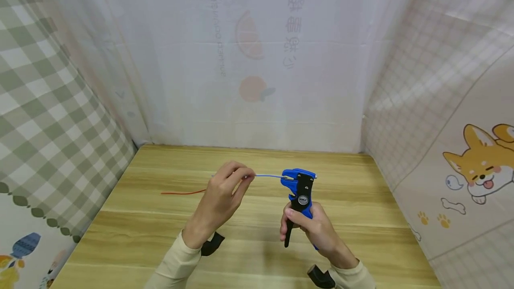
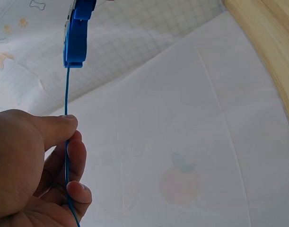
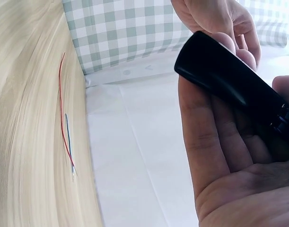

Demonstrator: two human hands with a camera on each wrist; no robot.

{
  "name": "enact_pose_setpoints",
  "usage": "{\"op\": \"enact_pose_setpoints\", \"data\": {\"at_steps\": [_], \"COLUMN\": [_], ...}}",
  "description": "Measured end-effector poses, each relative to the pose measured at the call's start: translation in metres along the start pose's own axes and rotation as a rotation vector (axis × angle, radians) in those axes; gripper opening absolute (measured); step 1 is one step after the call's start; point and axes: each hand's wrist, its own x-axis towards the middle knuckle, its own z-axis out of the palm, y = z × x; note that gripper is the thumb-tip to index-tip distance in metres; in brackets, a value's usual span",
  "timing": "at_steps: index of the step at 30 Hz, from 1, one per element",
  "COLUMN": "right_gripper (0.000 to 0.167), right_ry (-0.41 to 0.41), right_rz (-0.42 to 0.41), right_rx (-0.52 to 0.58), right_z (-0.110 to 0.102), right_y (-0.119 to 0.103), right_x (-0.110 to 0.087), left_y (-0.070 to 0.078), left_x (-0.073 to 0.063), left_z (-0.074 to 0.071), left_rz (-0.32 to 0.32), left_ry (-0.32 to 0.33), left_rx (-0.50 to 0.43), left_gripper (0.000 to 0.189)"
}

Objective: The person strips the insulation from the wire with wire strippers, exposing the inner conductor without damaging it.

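Thumb and fingertips of the left hand [image 1: 225,193] pinch a thin blue wire [image 2: 67,92], which runs on through the palm in the left wrist view. Its far end reaches into the mouth of a blue and black wire stripper [image 1: 302,188]. My right hand [image 1: 317,229] grips the stripper by its handles, with the head upright above the table and turned toward the left hand. In the right wrist view the black handle [image 3: 224,71] lies across the fingers. A short stretch of wire shows between the left fingertips and the tool.
On the wooden table [image 1: 132,235] lie a red wire [image 3: 61,104] and another blue wire [image 3: 68,132], crossing near one end. The left hand partly covers the red one in the head view. A white curtain [image 1: 180,101] rises behind the table, with patterned cloth on both sides.
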Motion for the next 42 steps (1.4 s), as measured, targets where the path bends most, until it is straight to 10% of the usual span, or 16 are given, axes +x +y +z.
{"op": "enact_pose_setpoints", "data": {"at_steps": [42], "right_gripper": [0.025], "right_ry": [0.015], "right_rz": [-0.06], "right_rx": [-0.123], "right_z": [0.0063], "right_y": [0.0042], "right_x": [0.0036], "left_y": [0.0049], "left_x": [0.0007], "left_z": [-0.0028], "left_rz": [0.011], "left_ry": [-0.051], "left_rx": [-0.004], "left_gripper": [0.014]}}
